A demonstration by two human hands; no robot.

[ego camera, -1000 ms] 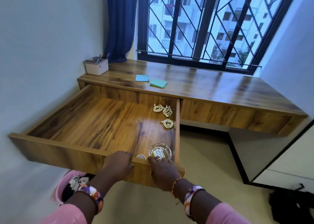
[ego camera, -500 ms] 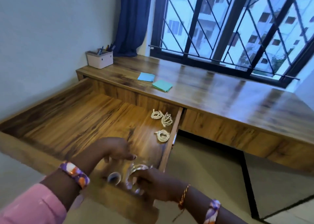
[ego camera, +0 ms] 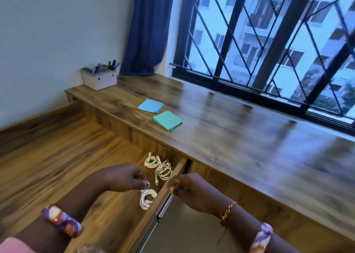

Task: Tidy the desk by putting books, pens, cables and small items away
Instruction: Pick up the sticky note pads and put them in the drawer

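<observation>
The wide wooden drawer (ego camera: 57, 153) stands pulled out below the desk top (ego camera: 240, 130). Three coiled white cables lie at its right end: two at the back (ego camera: 152, 161) (ego camera: 164, 170) and one nearer me (ego camera: 147, 196). My left hand (ego camera: 123, 178) hovers over the drawer just left of the cables, fingers loosely curled and holding nothing. My right hand (ego camera: 192, 189) is at the drawer's right side wall with its fingers curled; blur hides whether it grips the wall. A blue note pad (ego camera: 150, 106) and a green note pad (ego camera: 168, 120) lie on the desk.
A white pen holder (ego camera: 99, 78) with pens stands at the desk's back left corner by the blue curtain (ego camera: 148, 32). A barred window (ego camera: 269, 41) runs behind the desk. A glass dish (ego camera: 90, 250) shows at the bottom edge, in the drawer's near end.
The view has moved closer and to the right. Both hands have left the glass dish at the drawer's front and risen toward the cables and the drawer's right wall.
</observation>
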